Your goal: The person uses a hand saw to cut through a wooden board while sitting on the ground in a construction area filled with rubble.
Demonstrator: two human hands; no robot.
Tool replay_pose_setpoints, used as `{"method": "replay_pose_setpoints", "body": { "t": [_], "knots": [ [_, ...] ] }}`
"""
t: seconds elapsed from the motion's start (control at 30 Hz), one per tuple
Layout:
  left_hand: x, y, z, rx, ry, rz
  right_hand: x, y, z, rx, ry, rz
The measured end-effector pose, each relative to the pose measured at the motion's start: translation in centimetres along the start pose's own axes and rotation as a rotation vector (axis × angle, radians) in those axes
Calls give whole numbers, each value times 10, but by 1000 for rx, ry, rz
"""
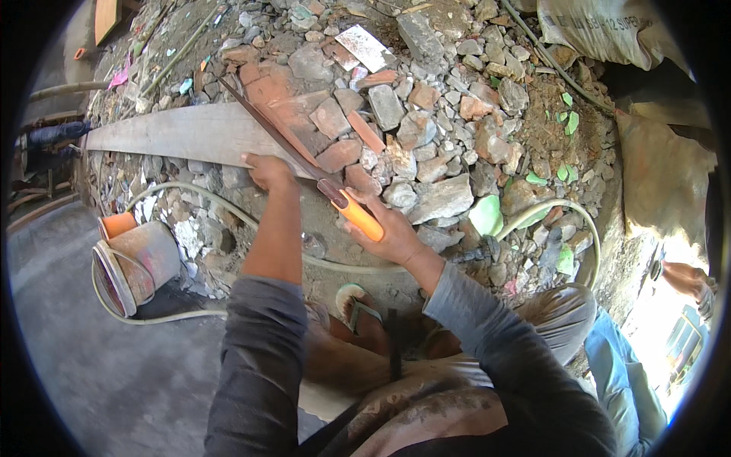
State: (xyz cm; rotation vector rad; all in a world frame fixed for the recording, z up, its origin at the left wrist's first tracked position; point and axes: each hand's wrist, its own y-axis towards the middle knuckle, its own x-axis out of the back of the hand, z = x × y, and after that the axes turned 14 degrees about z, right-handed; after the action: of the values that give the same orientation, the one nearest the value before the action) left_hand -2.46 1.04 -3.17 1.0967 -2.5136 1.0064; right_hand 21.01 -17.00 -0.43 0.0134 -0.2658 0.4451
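Note:
A long grey board (pixel 175 135) stretches from the far left over the rubble and ends near the middle of the view. My left hand (pixel 269 172) grips its near edge close to that end. My right hand (pixel 390 227) is wrapped round the orange handle of a handsaw (pixel 355 212). The saw's narrow, rusty brown blade slants up and left across the board, just to the right of my left hand. Whether its teeth have cut into the wood, I cannot tell.
Broken bricks and stones (pixel 445 196) heap up beyond and to the right. A pale hose (pixel 335 266) snakes across the ground before me. At left a dirty bucket (pixel 156 259) lies tipped beside an orange container (pixel 118 225). Sacks (pixel 601 30) and another person's hand (pixel 685 279) are at right.

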Motion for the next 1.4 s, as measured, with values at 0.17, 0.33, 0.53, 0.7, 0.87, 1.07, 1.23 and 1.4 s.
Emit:
{"method": "replay_pose_setpoints", "body": {
  "t": [0.17, 0.33, 0.53, 0.7, 0.87, 1.07, 1.23, 1.4],
  "knots": [
    [9, 8, 5, 40, -9, -52, 26, -155, 3, -48, -118, 56],
    [7, -4, 9, 40, 11, -28, 24, -118, -8, -123, -88, 135],
    [5, 0, 10, 7, 31, 10, -5, -5, 2, -70, 65, 8],
    [8, 6, 13, 14, -33, -37, 39, -179, 28, -102, -94, 67],
    [3, 3, 11, 13, 29, -75, 20, -101, 33, -158, -63, 60],
    [6, 3, 9, 39, 43, -36, 2, -29, 22, -45, 17, -49],
    [9, 13, 11, 18, 6, -90, 34, -158, 63, -83, -169, 24],
    [-8, 12, 18, 0, 17, -31, 13, -22, 27, -19, -100, -70]
  ]
}}
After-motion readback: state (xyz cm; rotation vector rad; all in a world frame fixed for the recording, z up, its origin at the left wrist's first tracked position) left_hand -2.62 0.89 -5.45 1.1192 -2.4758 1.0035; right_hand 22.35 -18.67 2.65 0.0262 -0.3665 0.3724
